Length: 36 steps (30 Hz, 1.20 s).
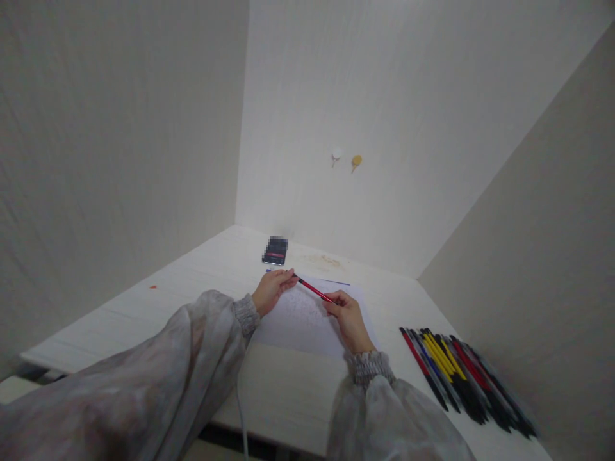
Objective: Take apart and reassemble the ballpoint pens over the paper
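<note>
A slim red pen [312,288] with dark ends is held slantwise between my two hands, above a sheet of paper [298,330]. My left hand [273,290] pinches its upper left end with thumb and fingers. At the lower right end, my right hand [350,319] grips it, fingers curled around the dark part. Faint marks cover part of the paper, which lies on the white table [182,275]. Whether the pen has a cap on cannot be made out.
On the right lies a row of red, blue, grey and yellow pens [446,365], side by side. A phone [275,251] rests near the back wall. A cable [241,410] hangs over the front edge. Two hooks [356,160] are on the wall, and panels enclose the table.
</note>
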Each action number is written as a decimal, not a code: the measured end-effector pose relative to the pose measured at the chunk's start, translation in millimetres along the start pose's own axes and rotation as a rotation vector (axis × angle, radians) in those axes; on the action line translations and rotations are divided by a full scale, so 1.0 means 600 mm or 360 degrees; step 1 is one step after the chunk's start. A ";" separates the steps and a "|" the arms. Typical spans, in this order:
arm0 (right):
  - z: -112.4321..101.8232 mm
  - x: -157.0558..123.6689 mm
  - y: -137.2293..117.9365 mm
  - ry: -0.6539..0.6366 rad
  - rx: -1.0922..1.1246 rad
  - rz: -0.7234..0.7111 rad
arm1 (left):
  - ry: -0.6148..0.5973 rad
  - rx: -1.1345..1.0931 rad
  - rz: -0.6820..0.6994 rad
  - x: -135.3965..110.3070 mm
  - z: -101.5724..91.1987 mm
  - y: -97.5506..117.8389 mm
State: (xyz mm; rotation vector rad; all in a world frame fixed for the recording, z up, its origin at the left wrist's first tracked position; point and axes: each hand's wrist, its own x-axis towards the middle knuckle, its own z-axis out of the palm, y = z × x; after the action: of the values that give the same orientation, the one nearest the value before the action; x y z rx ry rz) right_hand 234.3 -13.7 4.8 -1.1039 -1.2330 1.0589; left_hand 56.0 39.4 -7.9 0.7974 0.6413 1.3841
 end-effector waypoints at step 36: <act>-0.007 0.001 0.001 0.0019 0.0332 0.0616 | -0.0150 0.0112 -0.0075 -0.006 0.001 -0.005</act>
State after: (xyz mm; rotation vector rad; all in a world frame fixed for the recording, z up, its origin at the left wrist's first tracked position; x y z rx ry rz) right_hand 238.7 -13.0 4.2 -1.2090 -0.8923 1.4354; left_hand 58.2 35.5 -10.2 0.8929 0.6346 1.2791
